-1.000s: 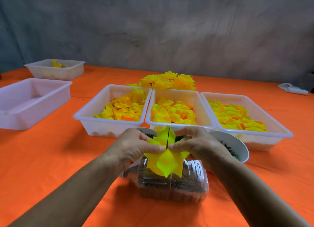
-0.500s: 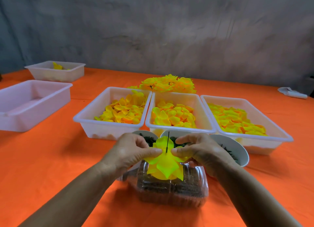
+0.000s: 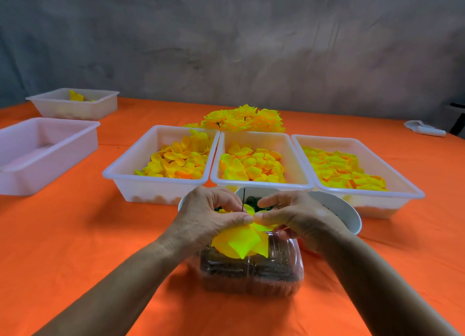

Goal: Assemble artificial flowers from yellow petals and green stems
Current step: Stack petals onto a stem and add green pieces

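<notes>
A craft workbench: petal-filled trays (image 3: 161, 182) on an orange table (image 3: 75, 235); bare grey wall (image 3: 226, 46).

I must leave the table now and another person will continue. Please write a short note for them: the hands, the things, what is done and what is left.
Left hand and right hand both pinch the half-made flower over the clear box; its thin stem points up between the thumbs.
Loose petals fill three white trays just behind the hands.
Done: a pile of finished flowers behind the trays.
Left: finish this flower, add it to the pile, then make more.
</notes>
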The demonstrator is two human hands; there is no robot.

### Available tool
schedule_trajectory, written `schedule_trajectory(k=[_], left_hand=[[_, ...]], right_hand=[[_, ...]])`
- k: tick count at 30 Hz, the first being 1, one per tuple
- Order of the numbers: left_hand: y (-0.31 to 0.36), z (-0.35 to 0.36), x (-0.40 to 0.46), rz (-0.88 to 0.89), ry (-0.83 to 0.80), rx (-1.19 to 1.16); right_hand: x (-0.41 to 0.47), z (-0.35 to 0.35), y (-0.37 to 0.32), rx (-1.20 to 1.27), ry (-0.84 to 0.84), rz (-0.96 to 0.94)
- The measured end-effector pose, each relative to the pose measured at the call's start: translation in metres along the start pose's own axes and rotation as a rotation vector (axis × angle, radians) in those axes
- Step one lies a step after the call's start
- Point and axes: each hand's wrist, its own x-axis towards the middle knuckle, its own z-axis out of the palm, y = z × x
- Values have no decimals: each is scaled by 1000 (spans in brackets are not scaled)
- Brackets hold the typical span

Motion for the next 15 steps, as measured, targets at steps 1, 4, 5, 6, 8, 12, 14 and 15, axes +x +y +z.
schedule_trajectory(k=[1, 4, 5, 6, 8, 12, 14, 15], left_hand=[[-2, 1, 0, 6, 4, -15], [-8, 6, -1, 55, 43, -64], [-11, 7, -2, 81, 54, -78], [-14, 7, -2, 102, 59, -88], [-18, 7, -1, 111, 52, -114], [-20, 8, 1, 62, 19, -186], [-18, 8, 2, 57, 8, -200], [-18, 8, 2, 61, 2, -194]], right_hand=[[0, -2, 0, 4, -4, 10], [-2, -6, -1, 20, -6, 26], [-3, -7, -1, 17, 2, 21], [-3, -10, -2, 11, 16, 9], [-2, -20, -3, 10, 63, -38], [17, -66, -4, -63, 390, -215], [34, -97, 1, -212, 585, -249], [44, -112, 6, -307, 652, -220]])
